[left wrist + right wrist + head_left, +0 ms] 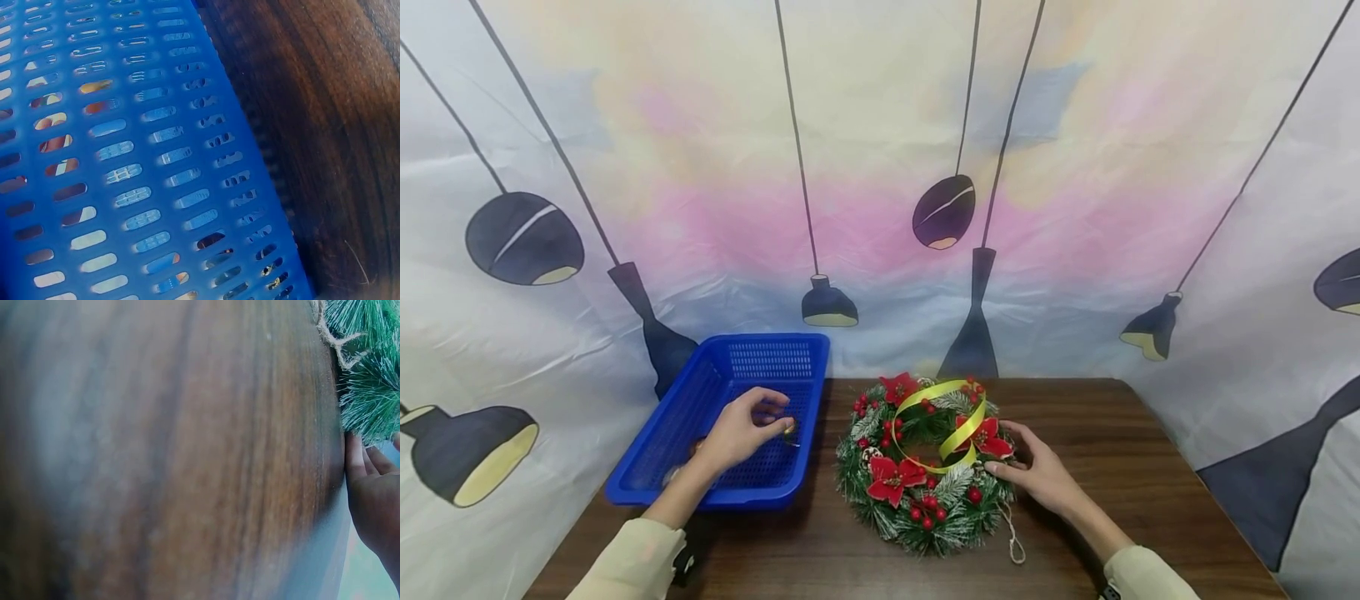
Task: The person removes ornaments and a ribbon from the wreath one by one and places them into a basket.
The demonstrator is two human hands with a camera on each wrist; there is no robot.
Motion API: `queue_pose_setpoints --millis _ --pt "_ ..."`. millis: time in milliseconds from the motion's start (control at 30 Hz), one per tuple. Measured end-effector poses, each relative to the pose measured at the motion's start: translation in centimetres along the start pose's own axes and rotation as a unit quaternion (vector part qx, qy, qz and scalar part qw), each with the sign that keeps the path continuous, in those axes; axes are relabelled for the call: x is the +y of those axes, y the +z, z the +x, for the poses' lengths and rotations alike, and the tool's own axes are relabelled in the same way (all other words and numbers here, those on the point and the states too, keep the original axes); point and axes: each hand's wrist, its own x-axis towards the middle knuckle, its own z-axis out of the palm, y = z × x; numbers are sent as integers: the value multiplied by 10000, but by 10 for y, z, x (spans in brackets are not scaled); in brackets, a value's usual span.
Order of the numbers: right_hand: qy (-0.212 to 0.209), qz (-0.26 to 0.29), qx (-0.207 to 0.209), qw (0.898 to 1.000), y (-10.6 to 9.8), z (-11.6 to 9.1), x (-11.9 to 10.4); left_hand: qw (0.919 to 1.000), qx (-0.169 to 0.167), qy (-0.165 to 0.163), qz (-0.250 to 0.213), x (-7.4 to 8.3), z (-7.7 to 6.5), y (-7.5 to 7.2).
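My left hand [741, 429] is over the blue plastic basket [817, 400], thumb and forefinger apart. Close to the thumb tip is a small gold ornament [790, 429]; whether they touch I cannot tell. In the left wrist view the basket's slotted wall [144, 112] hides most of the hand. A green Christmas wreath [898, 527] with red poinsettias, berries and frosted sprigs lies flat on the table. My right hand [1043, 473] grips its right edge, thumb on top; in the right wrist view fingers [356, 459] meet the green needles. Yellow ribbon [917, 397] loops loosely over the wreath.
A loop of twine [1017, 552] trails from the wreath's lower right side onto the brown wooden table [1120, 450]. Partly hidden round ornaments [672, 476] lie in the basket's near left part. A fabric backdrop [880, 150] printed with lamps hangs behind the table.
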Motion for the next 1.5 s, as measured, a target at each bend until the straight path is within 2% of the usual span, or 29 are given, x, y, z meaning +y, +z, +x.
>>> queue_pose_setpoints --millis 333,500,800,1067,1300,1500 --pt "-38 -32 61 10000 0 0 1 9980 271 420 381 8 4 4" --pt "-22 27 41 10000 1 -1 0 9974 245 635 227 22 7 9" --pt "-120 -22 67 9999 0 -1 0 9952 7 977 68 60 11 19" --pt "-127 201 32 9997 -1 -1 -4 9933 -288 1088 -272 92 9 34" --pt "-182 306 -33 9994 -1 -2 -4 9897 -586 1123 -665 111 9 52" --pt "-177 282 -36 9994 -2 -2 -4 9880 -630 1323 -495 123 10 68"
